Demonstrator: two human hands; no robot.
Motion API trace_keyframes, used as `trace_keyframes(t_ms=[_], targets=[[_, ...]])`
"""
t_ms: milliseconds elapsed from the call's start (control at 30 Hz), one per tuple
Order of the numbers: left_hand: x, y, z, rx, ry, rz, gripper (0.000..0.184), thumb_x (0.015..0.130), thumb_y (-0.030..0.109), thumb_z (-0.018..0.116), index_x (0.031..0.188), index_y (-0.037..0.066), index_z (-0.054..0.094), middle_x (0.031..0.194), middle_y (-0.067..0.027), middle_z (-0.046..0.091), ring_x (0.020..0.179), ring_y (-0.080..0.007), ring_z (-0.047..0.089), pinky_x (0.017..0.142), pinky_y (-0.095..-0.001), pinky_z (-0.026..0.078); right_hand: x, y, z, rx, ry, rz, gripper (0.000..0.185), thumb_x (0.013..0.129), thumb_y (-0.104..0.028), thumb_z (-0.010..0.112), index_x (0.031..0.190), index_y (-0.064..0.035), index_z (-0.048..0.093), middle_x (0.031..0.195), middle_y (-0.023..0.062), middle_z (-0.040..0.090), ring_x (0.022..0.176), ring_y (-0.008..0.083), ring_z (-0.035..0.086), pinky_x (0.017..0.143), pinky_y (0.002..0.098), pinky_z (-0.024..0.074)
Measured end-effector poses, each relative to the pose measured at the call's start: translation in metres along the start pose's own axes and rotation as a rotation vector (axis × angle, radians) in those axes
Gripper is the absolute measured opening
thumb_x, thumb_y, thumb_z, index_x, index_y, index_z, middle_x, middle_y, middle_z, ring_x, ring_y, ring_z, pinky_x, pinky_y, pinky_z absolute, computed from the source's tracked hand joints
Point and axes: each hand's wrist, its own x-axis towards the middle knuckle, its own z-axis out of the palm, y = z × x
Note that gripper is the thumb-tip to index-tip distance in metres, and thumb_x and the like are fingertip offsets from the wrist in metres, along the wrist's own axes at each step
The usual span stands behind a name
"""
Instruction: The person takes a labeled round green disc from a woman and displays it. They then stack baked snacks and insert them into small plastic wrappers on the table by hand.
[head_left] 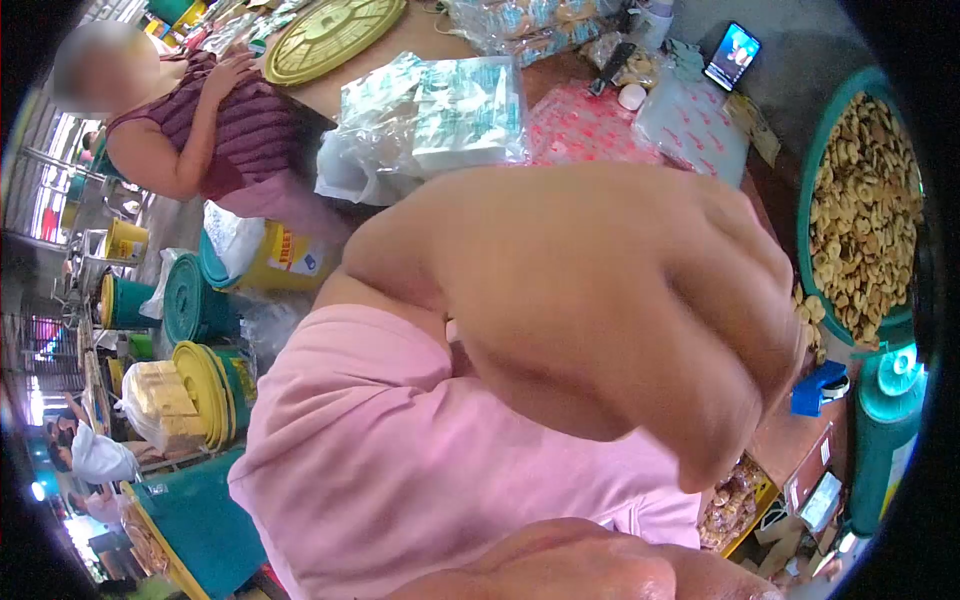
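Note:
My right hand [600, 290] fills the middle of the head view, very close to the camera and slightly blurred. Its back faces me; the fingers curl down and to the right, hiding anything they may hold. At the bottom edge is a smeared, cropped stretch of skin [560, 570], seemingly my left hand, its fingers unclear. Pink clothing [480, 460] lies between the two. Behind my right hand are stacked plastic packets with teal print [465, 110] and red-patterned plastic sheets [590, 120].
The view is turned sideways. At right, a green basin [808, 200] holds many small tan pieces. A lit phone [733, 55] stands near the wall. A co-worker in a dark striped top [255, 125] is at upper left. Lidded buckets [190, 300] and a blue tape dispenser [818, 388] also show.

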Motion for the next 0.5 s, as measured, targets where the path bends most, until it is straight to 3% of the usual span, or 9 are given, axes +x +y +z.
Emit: trace_keyframes(t_ms=[67, 167, 200, 300, 433, 500], targets=[[-0.002, -0.001, 0.005, 0.006, 0.007, 0.002, 0.025, 0.084, 0.036, 0.072, 0.084, 0.011, 0.069, 0.082, -0.0028, 0.066, 0.078, -0.023, 0.065, 0.075, -0.0418, 0.051, -0.001, 0.001, 0.003, 0.085, -0.002, 0.038, 0.052, 0.098, -0.027, 0.071, 0.139, 0.0024, 0.056, 0.135, 0.0179, 0.061, 0.125, 0.0284, 0.058, 0.109, 0.0392, 0.0443], [-0.002, -0.002, 0.005, 0.028, 0.013, 0.0, 0.022, 0.084, 0.034, 0.071, 0.083, 0.012, 0.069, 0.082, -0.0029, 0.067, 0.078, -0.0225, 0.065, 0.076, -0.0421, 0.051, 0.007, 0.024, -0.005, -0.132, -0.068, -0.102, 0.051, 0.099, -0.026, 0.07, 0.139, 0.0024, 0.056, 0.135, 0.0185, 0.061, 0.126, 0.0289, 0.058, 0.11, 0.0397, 0.0435], [-0.004, -0.003, 0.003, 0.032, 0.023, -0.003, 0.021, 0.085, 0.033, 0.071, 0.083, 0.012, 0.07, 0.082, -0.0029, 0.067, 0.078, -0.0223, 0.065, 0.076, -0.0422, 0.051, -0.001, -0.023, 0.004, -0.123, -0.012, -0.056, 0.052, 0.098, -0.025, 0.071, 0.139, 0.0025, 0.056, 0.134, 0.0179, 0.061, 0.124, 0.0287, 0.058, 0.109, 0.0395, 0.0435], [-0.006, -0.005, -0.001, 0.037, 0.032, -0.014, 0.018, 0.085, 0.03, 0.07, 0.082, 0.012, 0.07, 0.082, -0.003, 0.067, 0.079, -0.0218, 0.065, 0.077, -0.0426, 0.051, -0.002, -0.012, 0.008, 0.052, 0.015, 0.005, 0.052, 0.098, -0.025, 0.071, 0.14, 0.0025, 0.056, 0.133, 0.0178, 0.061, 0.124, 0.0285, 0.058, 0.109, 0.0396, 0.0438], [0.0, -0.004, 0.013, -0.012, 0.042, -0.011, 0.015, 0.085, 0.027, 0.069, 0.082, 0.012, 0.07, 0.082, -0.0031, 0.067, 0.079, -0.0211, 0.065, 0.078, -0.043, 0.051, -0.002, -0.005, 0.007, 0.045, 0.004, 0.002, 0.051, 0.098, -0.026, 0.071, 0.138, 0.002, 0.057, 0.132, 0.018, 0.062, 0.118, 0.0277, 0.061, 0.105, 0.0386, 0.047], [0.004, -0.006, 0.024, -0.045, 0.038, -0.01, 0.013, 0.086, 0.025, 0.069, 0.081, 0.013, 0.071, 0.082, -0.0031, 0.067, 0.079, -0.0207, 0.065, 0.078, -0.0432, 0.051, -0.001, -0.037, 0.021, 0.106, 0.003, 0.023, 0.05, 0.099, -0.026, 0.071, 0.138, 0.0017, 0.057, 0.129, 0.0172, 0.063, 0.117, 0.027, 0.061, 0.104, 0.0383, 0.0475]])
